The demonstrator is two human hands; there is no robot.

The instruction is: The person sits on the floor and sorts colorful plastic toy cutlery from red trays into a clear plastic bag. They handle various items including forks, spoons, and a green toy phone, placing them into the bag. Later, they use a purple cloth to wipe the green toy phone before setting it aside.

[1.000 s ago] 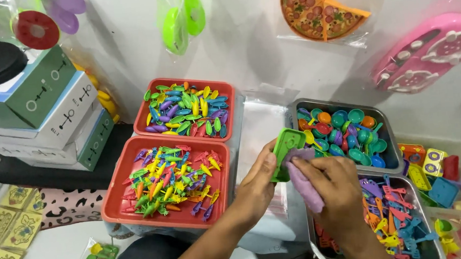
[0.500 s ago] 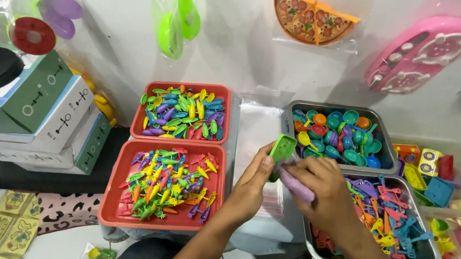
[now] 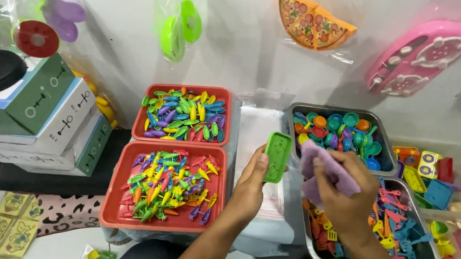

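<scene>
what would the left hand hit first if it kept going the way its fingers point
Probably the clear plastic bags lying between the trays; the left hand, holding the green toy tray, points up-right toward them, though depth is unclear.

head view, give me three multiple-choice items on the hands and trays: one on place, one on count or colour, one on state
1. Where is the green toy tray?
A. in the left hand
B. inside a red tray
C. on the stacked boxes

2. How many red trays of small coloured pieces stand side by side on the left?
A. one
B. two
C. four

3. What is the right hand doing?
A. lying flat and empty
B. gripping a lilac piece
C. resting in the metal tray of round pieces

Answers:
1. A, since the left hand's fingers pinch the green toy tray above the clear bags.
2. B, since one red tray sits behind the other.
3. B, since its fingers close around the lilac piece, beside the green one.
</scene>
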